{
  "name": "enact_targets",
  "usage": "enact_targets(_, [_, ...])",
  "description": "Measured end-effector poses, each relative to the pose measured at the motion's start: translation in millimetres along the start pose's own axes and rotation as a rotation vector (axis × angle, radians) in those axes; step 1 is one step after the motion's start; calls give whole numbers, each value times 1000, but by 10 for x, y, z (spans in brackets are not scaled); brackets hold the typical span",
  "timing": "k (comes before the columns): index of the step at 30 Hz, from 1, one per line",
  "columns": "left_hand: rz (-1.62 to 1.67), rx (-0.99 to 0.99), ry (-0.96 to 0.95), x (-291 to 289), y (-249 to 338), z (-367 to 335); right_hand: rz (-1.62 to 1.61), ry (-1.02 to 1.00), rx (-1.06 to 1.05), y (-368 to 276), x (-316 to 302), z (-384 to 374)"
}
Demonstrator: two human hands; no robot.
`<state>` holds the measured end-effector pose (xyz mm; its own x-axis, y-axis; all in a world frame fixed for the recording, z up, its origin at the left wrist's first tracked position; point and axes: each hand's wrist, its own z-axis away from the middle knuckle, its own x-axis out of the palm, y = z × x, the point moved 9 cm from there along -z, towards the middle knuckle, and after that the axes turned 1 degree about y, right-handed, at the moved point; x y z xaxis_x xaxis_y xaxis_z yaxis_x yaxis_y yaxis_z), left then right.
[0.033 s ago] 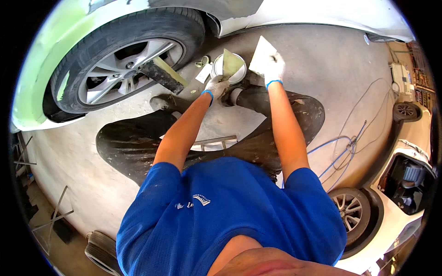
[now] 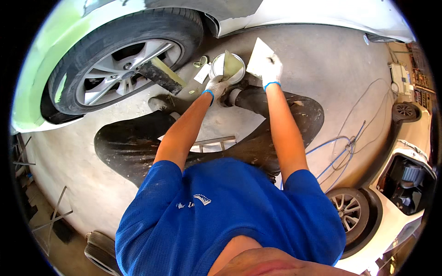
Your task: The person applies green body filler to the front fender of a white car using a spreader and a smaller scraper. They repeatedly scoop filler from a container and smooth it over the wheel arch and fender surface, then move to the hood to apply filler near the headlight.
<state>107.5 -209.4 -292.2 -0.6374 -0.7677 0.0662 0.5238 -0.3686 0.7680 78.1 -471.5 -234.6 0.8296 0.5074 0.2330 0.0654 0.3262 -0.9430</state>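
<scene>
Left hand (image 2: 215,86) | grip closed on a putty knife (image 2: 230,65), blade dipped into the open can (image 2: 226,68) at 12 o'clock for loading | right hand (image 2: 271,69) | grip closed on a flat white board (image 2: 258,56), held level beside the can as a palette | wheel (image 2: 120,69) at 10 o'clock

Blue short-sleeved shirt, dark dusty trousers, white gloves with blue cuffs.
</scene>
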Motion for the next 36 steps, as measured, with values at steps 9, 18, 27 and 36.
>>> enact_targets(9, [-692,118,512,-682,8,-88,1056,-124,-598,-136,514,431])
enact_targets(18, [377,-478,1137,-2739,-1143,525,1523,-490,-367,692,901,826])
enact_targets(27, [-627,-197,697,-2493,-784,419,1017,-698,-458,90,1070,1390])
enact_targets(36, [-1515,487,111,-452,1048,1330,1631,-920,-1186,-751,1786,2743])
